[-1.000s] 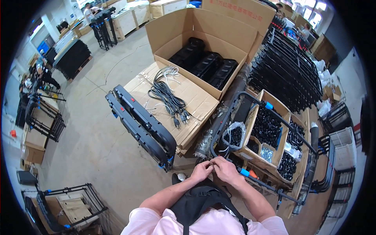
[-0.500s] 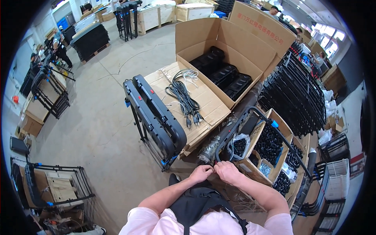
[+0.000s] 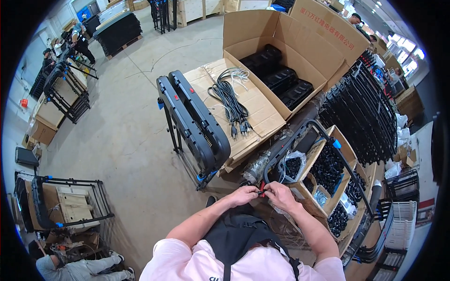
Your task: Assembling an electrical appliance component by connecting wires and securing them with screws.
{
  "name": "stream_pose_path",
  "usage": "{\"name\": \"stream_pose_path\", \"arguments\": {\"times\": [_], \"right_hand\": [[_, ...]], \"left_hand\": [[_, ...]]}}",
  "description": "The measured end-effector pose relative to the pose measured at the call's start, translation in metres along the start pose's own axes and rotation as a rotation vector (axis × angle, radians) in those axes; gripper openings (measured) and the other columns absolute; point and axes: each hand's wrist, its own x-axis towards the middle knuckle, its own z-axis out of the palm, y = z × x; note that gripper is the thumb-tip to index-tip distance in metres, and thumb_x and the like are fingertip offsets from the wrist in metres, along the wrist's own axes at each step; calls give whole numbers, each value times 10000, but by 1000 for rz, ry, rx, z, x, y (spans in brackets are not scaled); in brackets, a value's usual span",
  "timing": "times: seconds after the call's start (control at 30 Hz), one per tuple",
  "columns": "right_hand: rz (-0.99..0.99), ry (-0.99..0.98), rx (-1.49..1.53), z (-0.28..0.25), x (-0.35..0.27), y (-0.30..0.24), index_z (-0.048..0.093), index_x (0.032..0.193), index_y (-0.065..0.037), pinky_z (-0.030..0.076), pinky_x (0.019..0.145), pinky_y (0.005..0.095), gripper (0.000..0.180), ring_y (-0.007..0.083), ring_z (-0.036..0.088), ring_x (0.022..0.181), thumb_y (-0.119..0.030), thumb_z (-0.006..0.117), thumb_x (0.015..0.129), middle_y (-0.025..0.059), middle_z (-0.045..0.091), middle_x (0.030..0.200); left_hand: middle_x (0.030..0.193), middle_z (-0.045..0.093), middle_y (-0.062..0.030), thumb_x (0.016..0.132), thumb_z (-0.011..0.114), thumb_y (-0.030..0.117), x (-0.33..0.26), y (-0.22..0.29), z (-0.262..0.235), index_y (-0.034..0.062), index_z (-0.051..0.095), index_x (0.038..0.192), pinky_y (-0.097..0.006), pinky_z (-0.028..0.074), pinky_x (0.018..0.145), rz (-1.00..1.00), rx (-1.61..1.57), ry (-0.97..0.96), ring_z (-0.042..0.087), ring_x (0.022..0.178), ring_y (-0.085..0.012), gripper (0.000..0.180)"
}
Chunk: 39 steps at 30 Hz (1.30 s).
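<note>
My left hand (image 3: 243,195) and my right hand (image 3: 281,195) meet in front of my apron, fingers pinched close together. Between the fingertips shows a small black-and-red piece (image 3: 262,189), too small to name. Just beyond it is the rounded end of a black tubular frame (image 3: 270,168) with a blue clip, lying across a wooden parts box (image 3: 307,181). Sections of that box hold many small black parts (image 3: 328,164), and a clear plastic bag (image 3: 293,165) with more sits at its near corner. My fingers cover most of the piece.
Two upright black folded frames (image 3: 194,124) stand left of a cardboard flap (image 3: 262,110) bearing coiled black power cords (image 3: 231,100). Behind, an open carton (image 3: 300,70) holds black housings. Stacked black frames (image 3: 363,112) rise at right. A person (image 3: 79,267) is low at the left.
The view has shifted, and the scene appears lower and further right. My hands have parted slightly, exposing the black-and-red piece. A person has come into view at the lower left.
</note>
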Motion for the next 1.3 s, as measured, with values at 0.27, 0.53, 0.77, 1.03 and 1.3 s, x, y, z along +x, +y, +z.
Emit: {"name": "stream_pose_path", "arguments": {"times": [0.27, 0.53, 0.77, 1.03, 1.3], "right_hand": [[-243, 54, -19, 1, 4, -2, 684, 958, -35, 532, 794, 417, 141, 320, 652, 907, -49, 734, 827, 120, 644, 923], [-282, 28, -70, 2, 11, -5, 675, 942, -14, 534, 798, 413, 143, 331, 650, 902, -52, 741, 821, 136, 637, 916], [-225, -44, -94, 5, 12, 2, 639, 973, -22, 539, 814, 438, 161, 352, 646, 923, -72, 721, 844, 150, 621, 938], [-231, -46, -154, 13, 12, 3, 630, 995, -33, 534, 828, 452, 149, 372, 636, 928, -76, 692, 867, 158, 612, 956], [273, 201, 101, 46, -44, -19, 639, 1170, -79, 537, 738, 454, 257, 340, 676, 853, -164, 682, 931, 124, 655, 914]], "left_hand": [[860, 602, 35, 1043, 567, 237, -6, 7, -3, 58, 681, 1200, -284, 475, 698, -27, -10, 11, 534, 795, -79, 264], [820, 564, 48, 1036, 559, 235, -2, 0, -1, 56, 700, 1127, -268, 430, 557, 12, 24, 53, 495, 677, -77, 246], [889, 676, -44, 1004, 582, 231, -5, 13, -3, 17, 712, 1096, -321, 482, 771, -96, -29, 41, 585, 858, -135, 266], [766, 585, 47, 1006, 566, 206, 6, -13, 3, 58, 716, 1054, -255, 381, 531, -15, -177, 55, 474, 617, -54, 216], [840, 648, 29, 968, 604, 201, 11, 6, -3, 35, 729, 971, -239, 459, 651, -283, -124, 105, 545, 746, -46, 208]]}}
